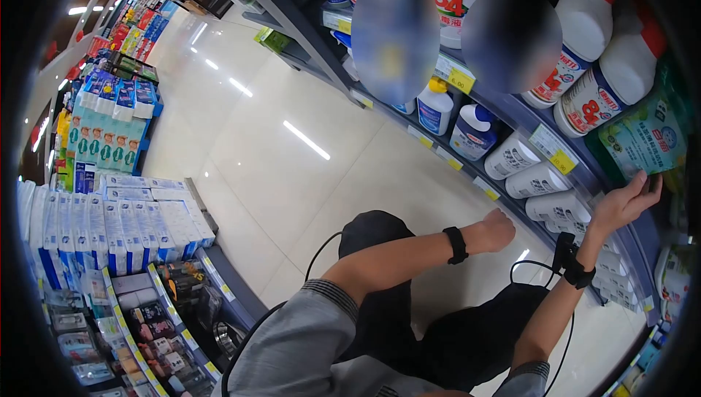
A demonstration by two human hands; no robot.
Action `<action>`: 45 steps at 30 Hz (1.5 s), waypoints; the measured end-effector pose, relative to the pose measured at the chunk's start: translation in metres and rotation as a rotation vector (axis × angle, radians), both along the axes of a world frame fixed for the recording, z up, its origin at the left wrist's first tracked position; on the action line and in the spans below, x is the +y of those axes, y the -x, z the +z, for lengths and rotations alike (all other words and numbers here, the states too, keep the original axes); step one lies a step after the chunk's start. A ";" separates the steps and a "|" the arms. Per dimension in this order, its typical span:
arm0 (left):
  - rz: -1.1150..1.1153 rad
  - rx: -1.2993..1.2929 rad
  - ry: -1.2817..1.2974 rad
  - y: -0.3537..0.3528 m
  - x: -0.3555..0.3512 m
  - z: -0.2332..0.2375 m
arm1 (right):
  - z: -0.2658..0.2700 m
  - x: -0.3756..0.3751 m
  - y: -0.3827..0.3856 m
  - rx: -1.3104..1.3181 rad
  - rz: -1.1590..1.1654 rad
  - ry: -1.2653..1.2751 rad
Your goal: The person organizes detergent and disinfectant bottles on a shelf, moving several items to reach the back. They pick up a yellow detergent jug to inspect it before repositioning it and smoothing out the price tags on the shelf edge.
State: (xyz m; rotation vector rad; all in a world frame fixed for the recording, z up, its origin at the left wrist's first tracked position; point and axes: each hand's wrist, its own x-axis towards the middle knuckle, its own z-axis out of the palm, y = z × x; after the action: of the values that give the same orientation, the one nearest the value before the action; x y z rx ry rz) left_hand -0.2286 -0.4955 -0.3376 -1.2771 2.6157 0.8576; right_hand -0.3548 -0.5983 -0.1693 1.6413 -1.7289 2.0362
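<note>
Right hand (626, 203) (grip released) touches green pouch (644, 136); left hand (499, 230) clenched beside white bottles (537, 179).

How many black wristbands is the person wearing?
2. One wristband is on the left wrist, the other on the right wrist. None seems hidden.

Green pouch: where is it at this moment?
The green pouch is at the far right of the head view, just right of the white 84 bottles, with the right hand at its lower edge.
</note>
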 end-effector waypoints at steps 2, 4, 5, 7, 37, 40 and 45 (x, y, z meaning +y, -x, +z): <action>0.001 -0.004 -0.003 0.001 -0.001 -0.001 | -0.001 -0.002 0.001 -0.002 -0.010 0.005; 0.003 -0.008 -0.008 0.001 -0.002 -0.004 | -0.002 -0.001 0.000 -0.004 -0.015 0.012; 0.004 -0.012 -0.001 0.001 -0.002 -0.005 | -0.001 -0.001 -0.001 0.001 -0.031 -0.005; -0.001 0.008 0.003 -0.001 -0.002 -0.004 | -0.001 -0.001 -0.001 0.002 -0.049 -0.013; -0.078 0.035 0.100 -0.017 0.003 0.015 | 0.026 0.007 0.017 -0.148 0.318 -0.127; -0.081 0.017 0.053 -0.016 0.004 0.019 | 0.025 0.000 0.032 -0.376 0.379 0.024; -0.064 -0.015 0.042 -0.016 0.003 0.025 | 0.053 0.017 0.067 -0.777 0.307 0.255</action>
State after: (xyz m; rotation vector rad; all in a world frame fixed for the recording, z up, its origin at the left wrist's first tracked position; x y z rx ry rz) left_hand -0.2124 -0.4926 -0.3129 -1.1977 2.6610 0.7842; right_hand -0.4219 -0.5812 -0.1165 1.1608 -1.2777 3.1807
